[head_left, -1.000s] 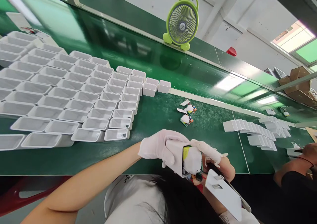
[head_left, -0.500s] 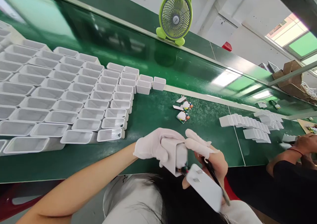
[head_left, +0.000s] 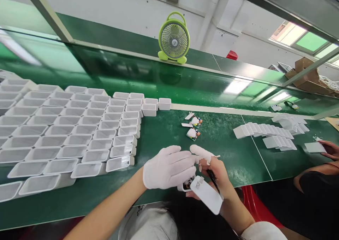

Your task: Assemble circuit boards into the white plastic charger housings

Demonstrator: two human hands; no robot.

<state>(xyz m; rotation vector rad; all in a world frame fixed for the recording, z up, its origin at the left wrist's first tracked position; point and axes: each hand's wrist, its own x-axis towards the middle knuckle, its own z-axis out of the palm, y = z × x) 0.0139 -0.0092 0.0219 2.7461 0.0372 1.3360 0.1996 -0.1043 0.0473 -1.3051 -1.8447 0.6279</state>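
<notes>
The gloved left hand (head_left: 169,167) lies with fingers extended over the white case (head_left: 181,188) (mostly hidden, so I cannot tell whether it grips), which sits above the near edge of the desk (head_left: 225,158). Right of the case, the right hand (head_left: 213,165) curls round a slim dark tool (head_left: 212,178), beside a white cover plate (head_left: 208,197); beyond the case lie circuit boards (head_left: 192,134).

An assembly workshop is occupying one long bench (head_left: 230,162)
White cases (head_left: 76,130) are standing in rows, loose circuit boards (head_left: 192,134) are lying near them, a co-worker (head_left: 315,197) is handling another case (head_left: 314,148) further along, and cartons (head_left: 305,75) are resting on the shelf (head_left: 201,56) behind
</notes>
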